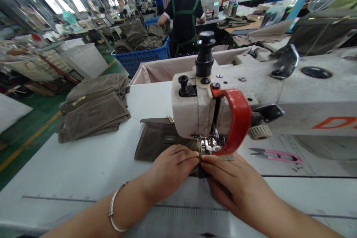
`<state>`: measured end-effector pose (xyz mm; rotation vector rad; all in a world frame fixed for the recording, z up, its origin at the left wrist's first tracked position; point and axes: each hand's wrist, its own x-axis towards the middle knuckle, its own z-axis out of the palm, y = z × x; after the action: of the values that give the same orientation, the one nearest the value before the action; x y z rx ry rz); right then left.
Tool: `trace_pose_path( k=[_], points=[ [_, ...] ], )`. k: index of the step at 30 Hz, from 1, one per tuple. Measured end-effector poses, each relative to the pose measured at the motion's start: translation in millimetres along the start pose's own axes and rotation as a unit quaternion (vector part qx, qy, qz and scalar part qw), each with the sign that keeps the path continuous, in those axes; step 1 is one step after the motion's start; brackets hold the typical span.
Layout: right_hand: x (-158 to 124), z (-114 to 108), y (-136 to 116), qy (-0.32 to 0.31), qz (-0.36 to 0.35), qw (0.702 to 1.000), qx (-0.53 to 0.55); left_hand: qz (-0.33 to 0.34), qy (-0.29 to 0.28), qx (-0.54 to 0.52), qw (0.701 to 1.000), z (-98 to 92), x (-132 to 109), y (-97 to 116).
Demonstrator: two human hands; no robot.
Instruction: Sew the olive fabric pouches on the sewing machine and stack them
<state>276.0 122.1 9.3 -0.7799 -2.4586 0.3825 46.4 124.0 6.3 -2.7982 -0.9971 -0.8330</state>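
Head view — left hand (175, 165) and right hand (237, 178) together at the brown pouch's (153, 142) edge.
Left pinches; right's grip cannot be told. Pouch lies just beyond left hand, reaching the presser foot (209, 144). Advised: feed flat — fingertips clear.

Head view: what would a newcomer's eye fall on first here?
Probably the bright red curved guard on the front of the white sewing machine, right of the picture's centre. Just below it, the left hand and right hand bring their fingertips together at the brown fabric pouch by the presser foot. Pink-handled thread snips also stand out, lying to the right.
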Motion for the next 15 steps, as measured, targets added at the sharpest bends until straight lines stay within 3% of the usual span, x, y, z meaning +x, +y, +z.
trace_pose_path(
  k=[6, 11, 15],
  points=[
    [1.1, 3.2, -0.8, 0.016, 0.007, 1.000, -0.023, -0.014, -0.076, -0.027, 0.997, 2.4, -1.6, -10.1],
    [5.9, 7.3, 3.8, 0.023, 0.018, 0.998, -0.063, 0.010, -0.054, 0.005, 0.998, 7.1, 4.1, -22.7],
    [11.5, 8.1, 8.0, 0.017, 0.046, 0.994, -0.096, -0.019, -0.096, -0.005, 0.995, 8.3, 14.4, -30.7]
  ],
)
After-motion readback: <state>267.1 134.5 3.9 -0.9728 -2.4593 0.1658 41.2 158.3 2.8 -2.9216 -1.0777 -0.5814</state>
